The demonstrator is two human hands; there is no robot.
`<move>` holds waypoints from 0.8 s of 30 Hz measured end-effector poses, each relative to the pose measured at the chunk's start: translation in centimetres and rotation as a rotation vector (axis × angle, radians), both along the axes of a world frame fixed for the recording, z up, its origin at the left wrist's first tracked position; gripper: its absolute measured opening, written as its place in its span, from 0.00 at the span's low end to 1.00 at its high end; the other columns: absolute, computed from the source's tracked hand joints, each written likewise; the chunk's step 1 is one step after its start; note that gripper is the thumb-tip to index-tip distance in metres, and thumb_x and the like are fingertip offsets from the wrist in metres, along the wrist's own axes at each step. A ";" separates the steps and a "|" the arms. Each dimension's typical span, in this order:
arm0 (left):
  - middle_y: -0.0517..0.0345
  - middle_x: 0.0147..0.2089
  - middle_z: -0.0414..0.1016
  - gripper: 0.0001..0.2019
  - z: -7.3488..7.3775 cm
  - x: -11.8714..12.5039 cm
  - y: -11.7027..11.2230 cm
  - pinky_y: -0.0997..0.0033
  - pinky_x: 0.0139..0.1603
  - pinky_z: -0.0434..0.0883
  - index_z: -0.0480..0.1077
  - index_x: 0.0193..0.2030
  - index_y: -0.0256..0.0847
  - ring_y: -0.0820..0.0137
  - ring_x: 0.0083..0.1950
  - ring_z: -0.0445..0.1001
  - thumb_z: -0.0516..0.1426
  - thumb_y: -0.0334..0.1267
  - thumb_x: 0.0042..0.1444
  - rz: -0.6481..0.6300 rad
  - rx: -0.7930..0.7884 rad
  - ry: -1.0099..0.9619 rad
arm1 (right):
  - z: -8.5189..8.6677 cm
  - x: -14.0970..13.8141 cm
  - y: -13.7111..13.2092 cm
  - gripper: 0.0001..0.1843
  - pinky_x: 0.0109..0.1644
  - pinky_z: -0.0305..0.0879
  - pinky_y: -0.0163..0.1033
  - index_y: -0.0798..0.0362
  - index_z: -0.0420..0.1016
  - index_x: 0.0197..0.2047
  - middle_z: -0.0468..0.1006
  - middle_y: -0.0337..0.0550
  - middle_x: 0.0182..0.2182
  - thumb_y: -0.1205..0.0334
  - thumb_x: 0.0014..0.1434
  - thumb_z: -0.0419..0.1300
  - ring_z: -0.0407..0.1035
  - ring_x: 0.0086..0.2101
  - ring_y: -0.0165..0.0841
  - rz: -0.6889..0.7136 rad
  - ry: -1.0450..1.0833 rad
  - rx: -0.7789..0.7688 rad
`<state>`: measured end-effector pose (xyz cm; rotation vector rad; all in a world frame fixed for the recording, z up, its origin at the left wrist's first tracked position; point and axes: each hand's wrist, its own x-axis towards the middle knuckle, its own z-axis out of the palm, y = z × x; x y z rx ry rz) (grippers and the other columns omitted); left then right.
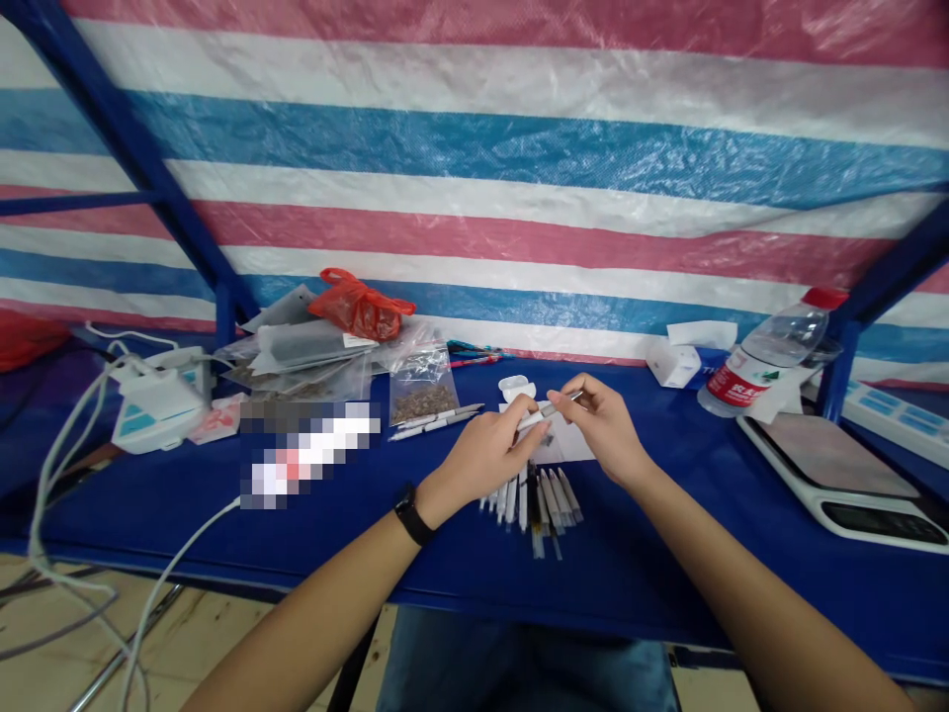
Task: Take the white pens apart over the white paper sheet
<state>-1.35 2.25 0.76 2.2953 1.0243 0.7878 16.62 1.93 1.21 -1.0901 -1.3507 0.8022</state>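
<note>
My left hand (481, 457) pinches a small white tube (531, 420). My right hand (604, 430) pinches a thin silver stick (555, 403) close to it. A row of pens (531, 504) lies just below on the blue bench (148, 524).

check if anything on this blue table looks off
The plastic water bottle at the right of the blue table leans sharply instead of standing upright, with a crumpled tissue against it. Beyond the left hand, a pixelated patch hides whatever lies there, so that item cannot be identified.
</note>
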 end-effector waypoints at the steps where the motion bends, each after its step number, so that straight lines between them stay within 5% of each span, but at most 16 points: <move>1: 0.69 0.20 0.61 0.10 0.0 -0.1 0.0 0.72 0.29 0.56 0.64 0.48 0.43 0.67 0.24 0.68 0.48 0.45 0.71 0.033 0.061 0.071 | 0.0 0.2 0.1 0.23 0.31 0.60 0.38 0.50 0.72 0.26 0.70 0.35 0.22 0.40 0.45 0.74 0.62 0.25 0.30 0.008 0.004 -0.014; 8: 0.55 0.41 0.78 0.11 -0.1 -0.2 0.4 0.71 0.34 0.65 0.67 0.53 0.43 0.63 0.40 0.79 0.46 0.34 0.71 0.135 0.206 0.356 | -0.3 0.0 -0.5 0.20 0.42 0.70 0.44 0.46 0.81 0.36 0.82 0.40 0.34 0.49 0.41 0.77 0.73 0.35 0.37 0.143 0.188 -0.080; 12: 0.55 0.41 0.78 0.12 0.0 -0.2 0.2 0.70 0.34 0.67 0.68 0.53 0.42 0.63 0.39 0.79 0.46 0.41 0.73 0.131 0.226 0.333 | -0.2 0.0 -0.6 0.18 0.43 0.72 0.44 0.47 0.80 0.36 0.83 0.41 0.36 0.52 0.42 0.77 0.74 0.37 0.37 0.101 0.184 -0.077; 18: 0.54 0.43 0.78 0.13 0.1 -0.2 0.2 0.71 0.34 0.67 0.68 0.54 0.43 0.64 0.38 0.79 0.46 0.42 0.73 0.155 0.256 0.290 | -0.2 0.2 -0.4 0.18 0.37 0.70 0.43 0.49 0.79 0.31 0.78 0.39 0.25 0.46 0.45 0.74 0.70 0.29 0.35 0.023 0.082 -0.083; 24: 0.55 0.43 0.79 0.11 -0.1 -0.3 0.4 0.70 0.36 0.67 0.69 0.52 0.42 0.62 0.41 0.79 0.49 0.40 0.72 0.134 0.223 0.207 | 0.1 0.1 -0.7 0.15 0.44 0.72 0.45 0.48 0.81 0.33 0.83 0.43 0.36 0.51 0.44 0.75 0.74 0.38 0.38 0.075 0.126 -0.057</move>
